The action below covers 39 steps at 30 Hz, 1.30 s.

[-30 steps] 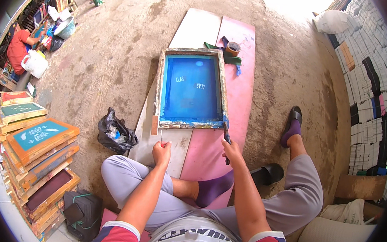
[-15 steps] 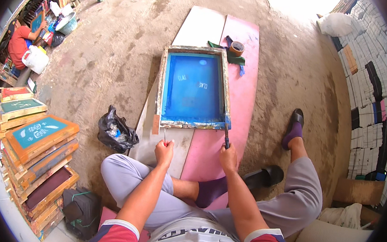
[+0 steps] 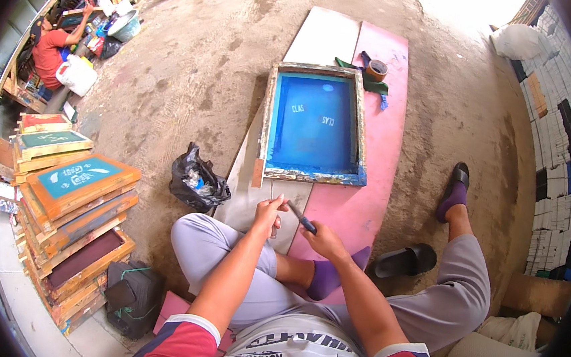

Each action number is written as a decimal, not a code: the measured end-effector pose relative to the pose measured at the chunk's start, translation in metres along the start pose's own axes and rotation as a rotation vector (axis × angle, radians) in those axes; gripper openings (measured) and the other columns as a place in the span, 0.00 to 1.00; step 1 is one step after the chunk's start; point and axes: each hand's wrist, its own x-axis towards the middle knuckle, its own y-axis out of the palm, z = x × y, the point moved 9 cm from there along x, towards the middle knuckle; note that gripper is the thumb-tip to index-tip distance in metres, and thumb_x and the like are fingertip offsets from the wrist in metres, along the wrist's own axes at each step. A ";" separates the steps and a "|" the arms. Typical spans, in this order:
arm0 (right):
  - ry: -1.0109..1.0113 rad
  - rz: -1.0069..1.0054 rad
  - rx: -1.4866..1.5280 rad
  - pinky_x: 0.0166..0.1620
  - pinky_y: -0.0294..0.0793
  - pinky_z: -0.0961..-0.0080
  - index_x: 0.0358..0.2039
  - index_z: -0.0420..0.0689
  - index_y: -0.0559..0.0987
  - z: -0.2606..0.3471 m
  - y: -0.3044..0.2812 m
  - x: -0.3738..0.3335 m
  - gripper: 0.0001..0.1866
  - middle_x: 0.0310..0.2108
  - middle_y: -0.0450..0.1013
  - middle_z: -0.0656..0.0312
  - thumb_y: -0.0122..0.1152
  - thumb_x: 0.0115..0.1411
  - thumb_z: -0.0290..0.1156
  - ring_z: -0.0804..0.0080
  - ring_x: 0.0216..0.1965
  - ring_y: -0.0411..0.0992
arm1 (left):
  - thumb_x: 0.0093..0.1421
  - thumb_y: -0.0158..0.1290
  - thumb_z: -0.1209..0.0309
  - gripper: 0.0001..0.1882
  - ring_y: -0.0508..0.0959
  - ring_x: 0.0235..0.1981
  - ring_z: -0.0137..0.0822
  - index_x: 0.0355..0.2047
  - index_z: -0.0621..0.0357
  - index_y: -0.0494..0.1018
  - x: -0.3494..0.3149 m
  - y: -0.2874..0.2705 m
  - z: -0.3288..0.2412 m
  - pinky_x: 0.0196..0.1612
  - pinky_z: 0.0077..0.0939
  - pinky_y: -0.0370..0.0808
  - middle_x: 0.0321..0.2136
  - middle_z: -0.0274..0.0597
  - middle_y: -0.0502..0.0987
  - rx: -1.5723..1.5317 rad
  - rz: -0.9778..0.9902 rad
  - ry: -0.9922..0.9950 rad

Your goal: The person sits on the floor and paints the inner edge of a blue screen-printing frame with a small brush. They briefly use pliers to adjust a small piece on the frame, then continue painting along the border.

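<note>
A screen-printing frame (image 3: 363,127) with weathered wooden sides and blue mesh (image 3: 312,137) lies flat on the boards before me. Just below its near left corner, my left hand (image 3: 268,214) is closed on a thin metal-shafted tool (image 3: 271,189), its shaft pointing at the frame. My right hand (image 3: 325,239) grips a dark tool with a blue-banded handle (image 3: 308,224). That tool slants up and left, its tip close to my left hand; whether they touch, I cannot tell. Its exact kind is unclear. A small brown wood piece (image 3: 258,173) sits at the frame's near left corner.
Under the frame are a white board (image 3: 244,189) and a pink board (image 3: 378,152). A tape roll (image 3: 376,69) rests on cloth beyond it. Left stand a black plastic bag (image 3: 195,181) and stacked frames (image 3: 84,186). Another person (image 3: 48,56) sits far left. Black slipper (image 3: 406,260) lies right.
My right hand's tool has swung from upright at the frame's near right corner to slanting toward my left hand. The hands are closer together. The whole view has shifted, scene moving right.
</note>
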 end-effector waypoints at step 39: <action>0.381 -0.415 0.427 0.47 0.77 0.56 0.62 0.39 0.73 -0.084 -0.056 0.034 0.27 0.46 0.78 0.45 0.54 0.74 0.47 0.51 0.45 0.79 | 0.56 0.69 0.52 0.23 0.86 0.29 0.49 0.25 0.61 0.80 -0.009 -0.023 -0.041 0.38 0.44 0.80 0.25 0.51 0.85 0.679 -0.385 0.344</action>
